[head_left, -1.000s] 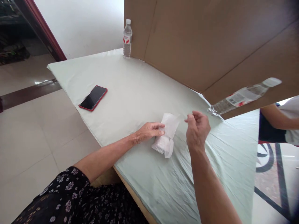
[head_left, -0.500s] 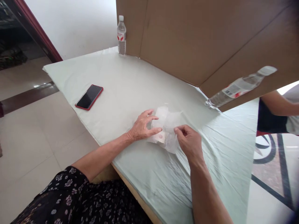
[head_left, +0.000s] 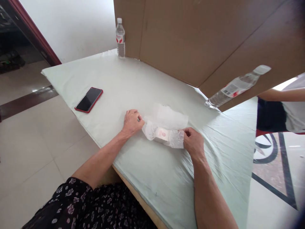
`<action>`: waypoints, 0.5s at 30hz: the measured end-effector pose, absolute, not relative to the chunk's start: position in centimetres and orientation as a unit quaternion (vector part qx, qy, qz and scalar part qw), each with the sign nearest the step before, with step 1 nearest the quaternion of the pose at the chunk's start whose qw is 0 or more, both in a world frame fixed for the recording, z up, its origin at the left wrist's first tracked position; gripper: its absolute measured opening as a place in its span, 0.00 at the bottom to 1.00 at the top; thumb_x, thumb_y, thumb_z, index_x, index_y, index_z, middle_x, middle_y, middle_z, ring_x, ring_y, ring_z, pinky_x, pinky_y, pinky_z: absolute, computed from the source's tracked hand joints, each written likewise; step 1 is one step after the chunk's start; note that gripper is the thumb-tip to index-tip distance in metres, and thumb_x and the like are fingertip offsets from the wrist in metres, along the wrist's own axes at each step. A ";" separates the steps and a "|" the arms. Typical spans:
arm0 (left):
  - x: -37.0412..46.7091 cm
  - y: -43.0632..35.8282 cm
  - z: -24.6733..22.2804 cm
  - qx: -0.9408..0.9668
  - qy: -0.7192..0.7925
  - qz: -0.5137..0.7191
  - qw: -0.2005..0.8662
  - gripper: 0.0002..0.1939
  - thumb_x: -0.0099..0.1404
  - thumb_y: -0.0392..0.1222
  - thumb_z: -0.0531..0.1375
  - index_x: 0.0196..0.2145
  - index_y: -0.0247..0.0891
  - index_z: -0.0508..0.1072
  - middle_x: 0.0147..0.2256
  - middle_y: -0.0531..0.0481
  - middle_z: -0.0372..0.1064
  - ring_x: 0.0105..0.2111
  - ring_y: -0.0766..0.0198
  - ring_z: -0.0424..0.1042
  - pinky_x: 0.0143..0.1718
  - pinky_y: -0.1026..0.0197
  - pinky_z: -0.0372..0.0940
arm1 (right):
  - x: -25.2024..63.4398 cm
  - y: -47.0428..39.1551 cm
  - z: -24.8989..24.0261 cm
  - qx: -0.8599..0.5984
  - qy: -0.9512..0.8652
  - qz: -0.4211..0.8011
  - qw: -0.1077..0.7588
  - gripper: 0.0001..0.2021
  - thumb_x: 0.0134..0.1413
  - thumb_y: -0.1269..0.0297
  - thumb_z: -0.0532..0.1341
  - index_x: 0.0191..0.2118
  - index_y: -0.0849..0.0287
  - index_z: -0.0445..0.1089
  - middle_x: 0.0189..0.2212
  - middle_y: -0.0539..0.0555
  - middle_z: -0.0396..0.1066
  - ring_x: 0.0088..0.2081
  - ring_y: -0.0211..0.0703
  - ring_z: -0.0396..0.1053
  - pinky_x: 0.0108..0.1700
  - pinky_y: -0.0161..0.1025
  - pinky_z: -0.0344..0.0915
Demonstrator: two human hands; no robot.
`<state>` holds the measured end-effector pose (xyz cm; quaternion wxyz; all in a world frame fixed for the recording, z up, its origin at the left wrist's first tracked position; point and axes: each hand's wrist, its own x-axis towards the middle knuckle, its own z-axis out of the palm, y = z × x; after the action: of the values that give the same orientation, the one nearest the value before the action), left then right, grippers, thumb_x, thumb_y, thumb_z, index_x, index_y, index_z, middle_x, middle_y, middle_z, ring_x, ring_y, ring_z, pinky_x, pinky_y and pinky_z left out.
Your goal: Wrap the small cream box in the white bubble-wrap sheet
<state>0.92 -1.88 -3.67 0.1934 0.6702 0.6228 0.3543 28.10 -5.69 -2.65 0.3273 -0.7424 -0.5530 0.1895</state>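
A sheet of clear bubble wrap (head_left: 170,116) lies on the pale green tablecloth (head_left: 157,178). On its near part sits a small white box (head_left: 162,134) with a round pinkish mark on top, the wrap bunched up around it. My left hand (head_left: 133,121) is closed, pinching the wrap's left edge between thumb and fingers. My right hand (head_left: 194,142) grips the right edge of the wrap the same way. Between the two hands the wrap is stretched along both sides of the box.
A black phone in a red case (head_left: 89,100) lies at the left table edge. Two water bottles, one upright (head_left: 120,39) and one seen slanted (head_left: 238,86), stand against a tall cardboard panel (head_left: 190,38). Another person's arm (head_left: 281,94) shows at the right.
My left hand has gone from spread fingers over the box to a pinch on the wrap's left edge, further left. The wrap is now spread wider, and the box is uncovered by my hand.
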 end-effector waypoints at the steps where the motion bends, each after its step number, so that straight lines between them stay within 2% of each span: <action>1: 0.7 -1.7 -3.8 0.669 0.636 0.343 0.175 0.03 0.53 0.31 0.60 0.26 0.37 0.71 0.50 0.38 0.70 0.56 0.43 0.64 0.58 0.39 0.59 | 28.3 -5.7 -2.6 -0.741 -0.548 0.173 0.346 0.09 0.46 0.55 0.60 0.29 0.55 0.72 0.26 0.54 0.75 0.29 0.48 0.69 0.34 0.45 0.64; 4: 0.4 -1.6 -3.7 0.662 0.641 0.364 0.136 0.09 0.54 0.31 0.60 0.34 0.38 0.74 0.53 0.38 0.68 0.58 0.43 0.62 0.58 0.39 0.60 | 28.3 -6.1 -1.4 -0.712 -0.539 0.120 0.435 0.16 0.48 0.53 0.62 0.40 0.57 0.73 0.40 0.59 0.77 0.38 0.50 0.72 0.41 0.47 0.67; 6: 0.6 -1.9 -3.2 0.679 0.595 0.408 0.137 0.12 0.58 0.33 0.59 0.40 0.39 0.73 0.55 0.39 0.67 0.58 0.48 0.63 0.60 0.43 0.60 | 27.7 -6.6 -0.3 -0.680 -0.557 0.133 0.457 0.18 0.53 0.50 0.61 0.44 0.57 0.73 0.44 0.59 0.77 0.42 0.49 0.73 0.45 0.48 0.68; 9: 1.2 -2.8 -2.2 0.745 0.460 0.442 0.196 0.12 0.64 0.39 0.56 0.45 0.37 0.72 0.55 0.38 0.68 0.57 0.53 0.65 0.61 0.48 0.59 | 26.7 -7.2 1.0 -0.636 -0.619 0.211 0.409 0.19 0.60 0.47 0.57 0.46 0.55 0.73 0.42 0.57 0.78 0.44 0.49 0.74 0.49 0.49 0.68; 13: 1.6 -4.0 -1.3 0.783 0.387 0.366 0.322 0.20 0.66 0.45 0.56 0.53 0.34 0.70 0.53 0.36 0.71 0.60 0.48 0.63 0.62 0.44 0.57 | 26.1 -7.5 1.7 -0.630 -0.645 0.276 0.332 0.21 0.62 0.44 0.54 0.47 0.54 0.73 0.41 0.57 0.79 0.46 0.53 0.75 0.51 0.52 0.68; 15: 1.4 -4.2 -0.8 0.771 0.374 0.337 0.389 0.26 0.70 0.48 0.53 0.60 0.33 0.65 0.47 0.38 0.74 0.55 0.48 0.68 0.58 0.45 0.61 | 26.3 -7.8 2.2 -0.617 -0.650 0.303 0.325 0.21 0.62 0.44 0.55 0.47 0.53 0.74 0.37 0.57 0.79 0.44 0.53 0.75 0.51 0.52 0.68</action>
<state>1.38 -4.24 -0.79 0.3890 0.7712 0.3744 0.3374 26.26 -7.79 2.16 0.3249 -0.6168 -0.6498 0.3029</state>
